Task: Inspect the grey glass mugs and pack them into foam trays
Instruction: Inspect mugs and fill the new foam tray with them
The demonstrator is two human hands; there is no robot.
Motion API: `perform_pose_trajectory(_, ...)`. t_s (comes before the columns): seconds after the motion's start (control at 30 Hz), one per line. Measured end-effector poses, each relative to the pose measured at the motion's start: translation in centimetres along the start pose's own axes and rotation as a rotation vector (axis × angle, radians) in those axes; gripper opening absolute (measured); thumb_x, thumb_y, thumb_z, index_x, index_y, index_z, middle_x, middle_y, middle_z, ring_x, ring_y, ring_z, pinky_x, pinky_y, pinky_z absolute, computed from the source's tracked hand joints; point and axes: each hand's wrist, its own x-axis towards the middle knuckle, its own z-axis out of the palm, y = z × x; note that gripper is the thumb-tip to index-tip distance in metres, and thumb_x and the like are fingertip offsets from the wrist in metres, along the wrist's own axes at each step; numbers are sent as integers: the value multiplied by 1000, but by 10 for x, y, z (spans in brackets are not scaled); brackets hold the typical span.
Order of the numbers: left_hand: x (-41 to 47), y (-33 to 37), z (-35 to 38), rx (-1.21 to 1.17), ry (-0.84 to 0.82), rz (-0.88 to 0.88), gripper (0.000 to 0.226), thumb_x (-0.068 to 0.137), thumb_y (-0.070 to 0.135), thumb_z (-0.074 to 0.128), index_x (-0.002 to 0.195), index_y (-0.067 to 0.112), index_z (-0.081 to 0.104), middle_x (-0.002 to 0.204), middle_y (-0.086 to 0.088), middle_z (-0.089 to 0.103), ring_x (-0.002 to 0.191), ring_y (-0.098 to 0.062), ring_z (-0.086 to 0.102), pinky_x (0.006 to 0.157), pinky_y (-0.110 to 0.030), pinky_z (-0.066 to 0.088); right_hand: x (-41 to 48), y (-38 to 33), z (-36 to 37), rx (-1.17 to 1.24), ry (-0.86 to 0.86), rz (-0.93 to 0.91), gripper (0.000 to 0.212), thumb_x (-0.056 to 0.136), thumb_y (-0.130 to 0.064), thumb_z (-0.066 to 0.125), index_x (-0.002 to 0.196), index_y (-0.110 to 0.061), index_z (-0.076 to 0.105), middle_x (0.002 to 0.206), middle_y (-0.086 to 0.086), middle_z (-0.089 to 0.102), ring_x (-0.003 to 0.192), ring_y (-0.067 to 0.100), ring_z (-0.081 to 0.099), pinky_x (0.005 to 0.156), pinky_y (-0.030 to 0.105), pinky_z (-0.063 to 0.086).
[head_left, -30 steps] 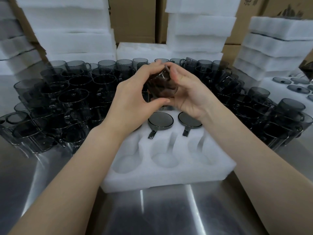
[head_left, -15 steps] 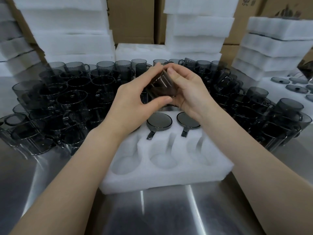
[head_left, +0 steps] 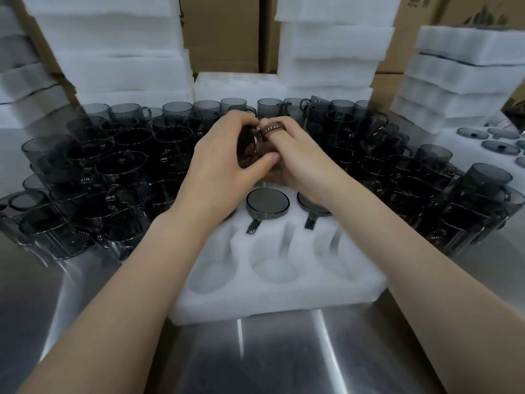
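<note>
Crowding both sides were loose mugs (head_left: 119, 166), left hand (head_left: 224, 166) and right hand (head_left: 301, 163) gripped one mug (head_left: 250, 146) over the foam tray (head_left: 284, 297), two packed mugs (head_left: 267, 201) in it, foam stacks (head_left: 113, 52), cardboard boxes (head_left: 224, 32) behind, steel worktop (head_left: 284, 359).

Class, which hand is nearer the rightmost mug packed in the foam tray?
Right. The right hand is just over that mug, hiding part of its rim; the left hand is further left.

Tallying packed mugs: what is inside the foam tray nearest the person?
Two grey mugs sit upside down in the back row of the foam tray; three front pockets show only foam. The left hand and wrist cover the back-left pocket, hiding its contents.
</note>
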Motion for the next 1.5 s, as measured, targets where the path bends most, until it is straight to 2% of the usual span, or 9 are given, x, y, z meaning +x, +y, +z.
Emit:
perform_pose_trajectory(0.1,-1,2,0,27,9,2,44,77,35,79,112,22,57,105,12,63,97,-2,56,82,-11,41,0,-1,1,-35,-21,-2,16,100,-37,52,101,-22,58,112,16,64,101,31,68,76,48,60)
perform_pose_trajectory(0.23,-1,1,-1,42,62,-25,45,73,40,81,108,29,55,100,19,61,96,-1,57,81,-15,45,-4,-5,-3,175,-121,10,13,102,-17,49,109,-14,60,99,9,66,83,21,69,67,39,58)
perform_pose_trajectory(0.47,-1,1,-5,-78,126,-17,46,74,37,80,110,24,53,104,19,61,99,2,58,85,-14,46,-7,-7,-10,363,-290,-10,42,98,2,43,138,-10,47,119,13,60,112,28,57,99,40,48)
perform_pose_trajectory(0.6,-2,3,-5,-250,102,5,38,81,25,74,114,25,55,110,13,63,108,-11,61,97,-38,50,-8,-9,-12,466,-351,11,37,99,-7,43,134,-17,50,125,12,59,117,31,58,95,46,53)
perform_pose_trajectory(0.7,0,0,-4,-320,65,5,39,83,20,71,119,17,58,118,-3,64,113,-21,61,99,-45,48,-9,-9,-11,458,-327,2,29,101,-11,43,129,-14,50,120,14,58,110,32,59,88,45,57)
perform_pose_trajectory(0.9,1,-4,-5,-444,-7,16,36,77,14,74,102,32,57,124,-1,61,119,-18,60,103,-42,47,-8,-9,-11,412,-266,0,12,102,-11,44,104,-14,56,105,12,61,92,27,62,78,47,59)
perform_pose_trajectory(1.2,4,-2,-4,-411,-151,10,33,71,6,73,89,27,56,121,-7,61,116,-22,59,102,-49,46,-4,-6,-8,304,-112,22,13,98,-13,55,85,-14,54,85,8,67,74,24,67,55,44,56)
perform_pose_trajectory(1.33,3,-2,-3,-419,-122,-17,33,70,10,75,88,31,56,121,3,62,117,-15,59,103,-47,46,-4,-6,-10,320,-114,5,12,99,-15,54,87,-13,57,94,10,68,79,26,68,58,47,57)
perform_pose_trajectory(1.5,1,-4,-4,-456,-18,-29,42,71,13,77,104,36,62,142,-1,53,133,-1,45,111,-35,40,-5,-9,-11,461,-153,48,13,100,-11,50,101,-9,63,98,13,67,90,27,67,68,49,58)
